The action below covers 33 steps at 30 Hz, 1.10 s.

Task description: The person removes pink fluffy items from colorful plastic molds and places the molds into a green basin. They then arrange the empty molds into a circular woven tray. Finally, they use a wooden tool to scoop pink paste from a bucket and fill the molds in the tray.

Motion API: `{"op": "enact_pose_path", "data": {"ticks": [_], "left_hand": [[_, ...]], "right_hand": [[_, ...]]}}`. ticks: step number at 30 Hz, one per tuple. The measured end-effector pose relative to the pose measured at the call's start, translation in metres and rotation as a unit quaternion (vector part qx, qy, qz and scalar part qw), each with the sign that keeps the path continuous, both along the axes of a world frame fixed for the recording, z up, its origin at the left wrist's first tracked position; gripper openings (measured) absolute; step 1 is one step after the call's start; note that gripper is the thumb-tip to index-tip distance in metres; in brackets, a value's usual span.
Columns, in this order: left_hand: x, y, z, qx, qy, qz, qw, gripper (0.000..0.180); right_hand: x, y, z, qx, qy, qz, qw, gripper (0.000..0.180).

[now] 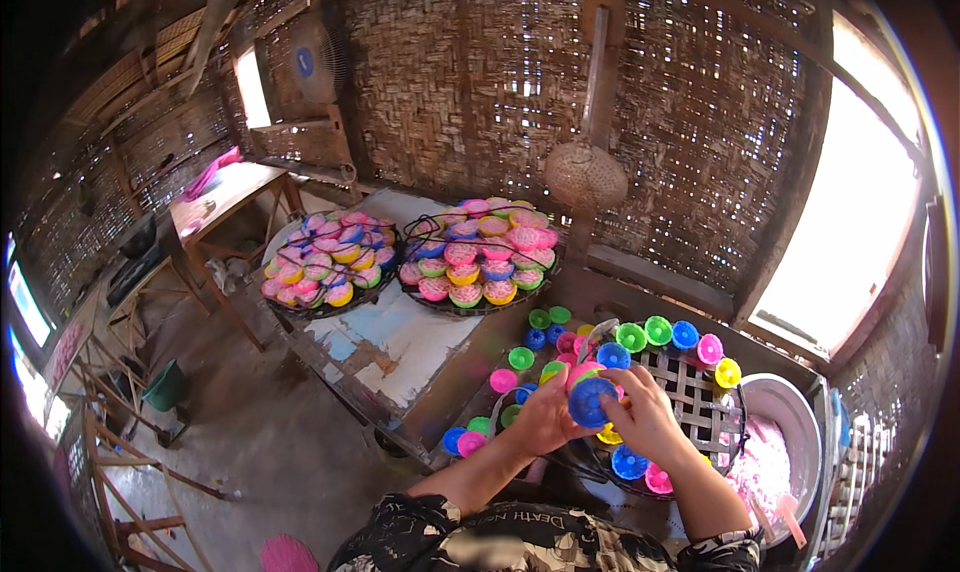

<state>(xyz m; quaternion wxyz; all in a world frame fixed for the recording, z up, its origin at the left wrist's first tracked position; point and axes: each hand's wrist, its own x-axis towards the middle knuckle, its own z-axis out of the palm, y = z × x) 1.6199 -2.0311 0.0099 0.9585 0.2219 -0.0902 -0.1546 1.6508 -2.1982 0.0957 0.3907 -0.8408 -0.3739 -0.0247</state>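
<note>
Two bare hands meet close in front of the person's patterned shirt (400, 534), grasping a fluted blue cup (591, 403) between them. The left hand (543, 419) curls around one side of it, while the right hand (646, 413) has its fingers on the other side. A pink cup (582, 374) sits right behind the blue one; from where I stand I can't tell whether the two are nested. Beneath the hands lies an open-weave tray (700, 396), with loose cups (657, 330) in green, blue, pink and yellow along its far edge and more scattered to its left. Just beside it on the right stands a pale round basin (812, 422), holding a pink and white mass (765, 454), with a pink handle (790, 522) at its near rim. Farther off, to the left, two round trays (472, 310) heaped with filled cups (463, 274) rest side by side on a worn table (385, 367). Behind rises a woven wall (460, 82), light pricking through its gaps, and a rounded woven thing (587, 177) hangs against a post
</note>
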Motion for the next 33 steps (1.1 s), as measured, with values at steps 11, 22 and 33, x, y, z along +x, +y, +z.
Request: {"op": "enact_pose_path", "data": {"ticks": [11, 22, 33], "left_hand": [[-0.005, -0.044, 0.005, -0.018, 0.073, 0.032, 0.997, 0.04], [-0.004, -0.048, 0.001, 0.024, 0.104, 0.071, 0.992, 0.04], [-0.004, -0.047, -0.004, 0.052, 0.144, 0.101, 0.983, 0.046]], "right_hand": [[0.002, -0.018, -0.001, 0.001, -0.088, -0.068, 0.994, 0.023], [-0.007, -0.026, -0.001, -0.055, -0.111, 0.038, 0.992, 0.076], [0.032, -0.08, -0.004, -0.023, -0.029, -0.016, 0.999, 0.065]]}}
